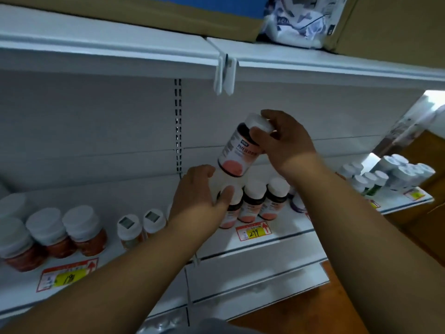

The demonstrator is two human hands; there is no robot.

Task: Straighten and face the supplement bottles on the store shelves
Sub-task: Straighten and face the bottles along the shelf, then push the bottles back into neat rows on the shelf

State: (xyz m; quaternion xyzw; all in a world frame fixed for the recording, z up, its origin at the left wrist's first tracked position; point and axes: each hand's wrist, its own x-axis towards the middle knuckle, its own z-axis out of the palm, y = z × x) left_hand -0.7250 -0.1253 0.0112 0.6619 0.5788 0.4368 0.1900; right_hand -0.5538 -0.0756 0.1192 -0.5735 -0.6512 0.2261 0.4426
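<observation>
My right hand (286, 143) grips a supplement bottle (237, 153) with a white cap and a pink-and-white label, held tilted in the air above the shelf (277, 239). Below it, my left hand (201, 194) wraps around the cap of a matching bottle (231, 210) that stands at the front of a short row. Two more matching bottles (252, 201) (274, 196) stand upright just right of it, labels facing out. The left hand hides most of the bottle it holds.
Amber bottles with white caps (81, 230) and two smaller bottles (131, 230) stand to the left. White bottles (395, 172) crowd the shelf's far right. Yellow price tags (255, 231) (65, 277) sit on the shelf edge. An upper shelf (216, 59) overhangs, carrying cardboard boxes.
</observation>
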